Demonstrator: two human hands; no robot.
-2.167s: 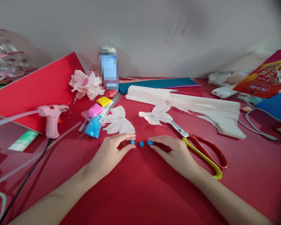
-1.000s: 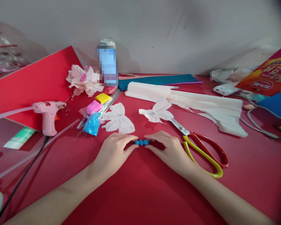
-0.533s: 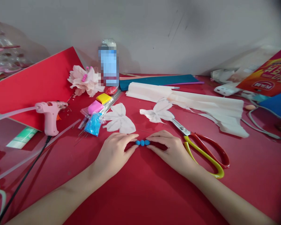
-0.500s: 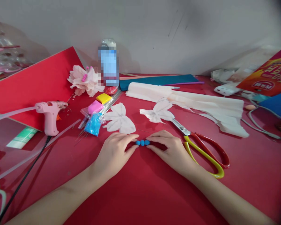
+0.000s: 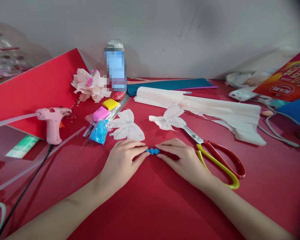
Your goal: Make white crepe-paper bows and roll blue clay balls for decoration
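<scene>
A short row of blue clay balls (image 5: pixel 152 151) is held between my two hands, low over the red tabletop. My left hand (image 5: pixel 126 156) pinches the left end with thumb and fingers, covering part of that ball. At the opposite end, my right hand (image 5: pixel 180 153) has its fingertips closed on the right ball. Just beyond my hands lie two white paper butterfly shapes, the left cutout (image 5: pixel 128 126) and the right cutout (image 5: pixel 168 117). Large scissors (image 5: pixel 198 140) with red and yellow handles rest beside my right hand, blades against the right cutout.
A pink glue gun (image 5: pixel 53 123) with its black cord lies at left, near a red board (image 5: pixel 40 93). Clay packets (image 5: pixel 99 131), thin wires and a paper flower (image 5: pixel 90 85) sit behind my left hand. Crumpled white paper (image 5: pixel 222 110) stretches across the back right. A phone (image 5: pixel 115 70) leans on the wall.
My left fingers have closed further over the left blue ball, so less of it shows. Both hands otherwise stay almost in place; the view has shifted slightly.
</scene>
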